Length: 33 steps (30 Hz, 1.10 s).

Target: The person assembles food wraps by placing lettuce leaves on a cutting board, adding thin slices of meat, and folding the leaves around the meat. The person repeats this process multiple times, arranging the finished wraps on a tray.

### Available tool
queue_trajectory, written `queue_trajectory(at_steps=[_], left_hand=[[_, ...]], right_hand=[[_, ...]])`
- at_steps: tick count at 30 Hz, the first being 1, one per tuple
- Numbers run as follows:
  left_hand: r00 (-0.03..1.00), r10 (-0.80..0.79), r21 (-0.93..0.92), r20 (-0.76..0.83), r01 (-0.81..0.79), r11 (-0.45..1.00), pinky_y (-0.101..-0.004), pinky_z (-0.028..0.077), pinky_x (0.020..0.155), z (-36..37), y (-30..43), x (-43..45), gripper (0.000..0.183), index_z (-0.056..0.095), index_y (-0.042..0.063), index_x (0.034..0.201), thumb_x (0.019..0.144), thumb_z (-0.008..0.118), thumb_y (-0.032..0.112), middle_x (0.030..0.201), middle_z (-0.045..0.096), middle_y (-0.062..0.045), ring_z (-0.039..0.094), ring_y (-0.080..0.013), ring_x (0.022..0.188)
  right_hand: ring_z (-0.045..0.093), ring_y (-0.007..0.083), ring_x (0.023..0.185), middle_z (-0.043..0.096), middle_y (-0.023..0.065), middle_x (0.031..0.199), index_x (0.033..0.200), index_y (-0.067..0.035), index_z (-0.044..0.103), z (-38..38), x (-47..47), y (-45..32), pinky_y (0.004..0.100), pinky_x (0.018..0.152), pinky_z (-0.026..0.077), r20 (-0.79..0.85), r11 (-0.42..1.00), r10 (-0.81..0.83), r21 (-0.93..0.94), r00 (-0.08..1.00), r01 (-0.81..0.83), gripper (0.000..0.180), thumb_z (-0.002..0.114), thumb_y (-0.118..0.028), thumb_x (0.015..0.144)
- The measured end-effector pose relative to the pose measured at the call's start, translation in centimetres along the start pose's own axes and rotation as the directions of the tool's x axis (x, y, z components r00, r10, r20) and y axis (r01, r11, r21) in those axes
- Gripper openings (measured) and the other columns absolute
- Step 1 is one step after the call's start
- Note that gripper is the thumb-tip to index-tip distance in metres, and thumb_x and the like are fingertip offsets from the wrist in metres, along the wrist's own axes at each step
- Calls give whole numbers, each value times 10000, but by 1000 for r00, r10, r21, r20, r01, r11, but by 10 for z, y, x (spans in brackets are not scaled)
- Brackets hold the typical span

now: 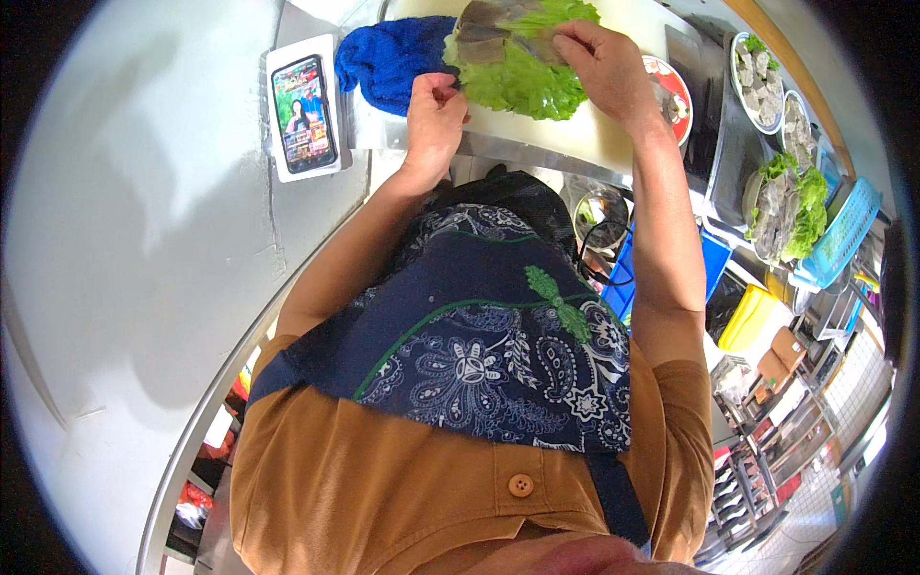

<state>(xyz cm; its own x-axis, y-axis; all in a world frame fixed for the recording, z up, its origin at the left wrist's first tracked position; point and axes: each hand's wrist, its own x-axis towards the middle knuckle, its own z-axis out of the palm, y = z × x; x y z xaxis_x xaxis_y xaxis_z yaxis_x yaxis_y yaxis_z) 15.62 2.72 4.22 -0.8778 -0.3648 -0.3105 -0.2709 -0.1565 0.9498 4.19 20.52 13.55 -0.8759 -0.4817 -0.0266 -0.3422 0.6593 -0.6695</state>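
Observation:
Green lettuce leaves (528,85) are spread at the far side of a pale cutting board (496,128), with flat grey-brown food slices (483,42) on top of them. Over the right part of the leaves is my right hand (604,68), its thumb and forefinger pinched on what looks like a grey slice. My left hand (437,108) is at the near left edge of the leaves with curled fingers; whether it holds anything is not clear. A bunched blue cloth (395,65) lies just beyond and left of it. Right of the board sits a red patterned plate (679,93) bearing grey pieces.
A phone (303,115) with a lit screen lies on a white box on the metal counter (180,251) at left. At right, a dark tray (733,162) holds plates of grey pieces (762,93) with lettuce. Beyond it is a light-blue plastic basket (844,230).

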Motion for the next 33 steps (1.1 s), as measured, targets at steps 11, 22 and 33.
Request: queue_trajectory(at_steps=[11,22,33], left_hand=[[944,13,-387,330,122,914,-232,418,526,3,38,-15,287,483,-2,1122,845,511,68,755,536,-33,499,-98,603],[995,-76,122,63,68,990,-263,374,402,8,38,-6,93,552,-18,802,790,571,72,642,567,-69,512,-116,484],[941,331,369,-65,-285,885,-294,454,599,12,29,-1,77,561,8,803,779,577,80,706,597,-120,592,-209,651]], right_hand=[[530,75,638,580,6,729,965,26,601,17,10,-17,215,598,446,487,967,-161,253,859,37,197,511,-125,876],[578,326,699,608,118,737,871,-47,599,52,15,1,368,638,473,192,970,-117,-187,974,153,160,525,-169,799],[597,283,688,612,107,740,879,-64,599,49,21,-15,332,619,463,86,996,-95,9,992,94,141,591,-176,793]])
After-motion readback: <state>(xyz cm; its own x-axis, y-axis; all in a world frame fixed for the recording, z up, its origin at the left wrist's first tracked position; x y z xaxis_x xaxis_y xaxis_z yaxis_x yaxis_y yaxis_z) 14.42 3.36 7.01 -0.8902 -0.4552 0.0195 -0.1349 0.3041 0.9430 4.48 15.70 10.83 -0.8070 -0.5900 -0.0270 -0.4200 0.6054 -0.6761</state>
